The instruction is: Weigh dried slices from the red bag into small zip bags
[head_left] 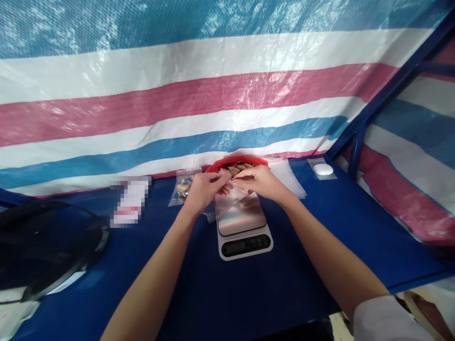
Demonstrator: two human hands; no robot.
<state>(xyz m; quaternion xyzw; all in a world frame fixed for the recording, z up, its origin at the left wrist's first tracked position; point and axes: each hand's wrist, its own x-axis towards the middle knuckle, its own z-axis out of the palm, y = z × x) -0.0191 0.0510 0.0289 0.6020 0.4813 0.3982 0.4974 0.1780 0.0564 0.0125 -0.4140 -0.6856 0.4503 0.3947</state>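
Both my left hand (209,187) and my right hand (258,181) pinch the top of a clear plastic bag (236,193), held over the far end of a kitchen scale (241,215). The scale has a shiny metal plate and a dark display panel on its near side. Just behind my hands is a red basket (261,161) with brownish dried slices (236,169) in it; my fingers hide its front. Beside my left hand lies a clear zip bag (181,189) with similar pale brown slices inside. What the held bag contains, if anything, I cannot make out.
Flat clear bags (289,177) lie right of the basket. A white oval object (323,170) rests on a small bag farther right. To the left are a blurred-out paper (131,201) and a large black object (46,246). Striped sheeting (177,104) rises behind the blue table (302,284).
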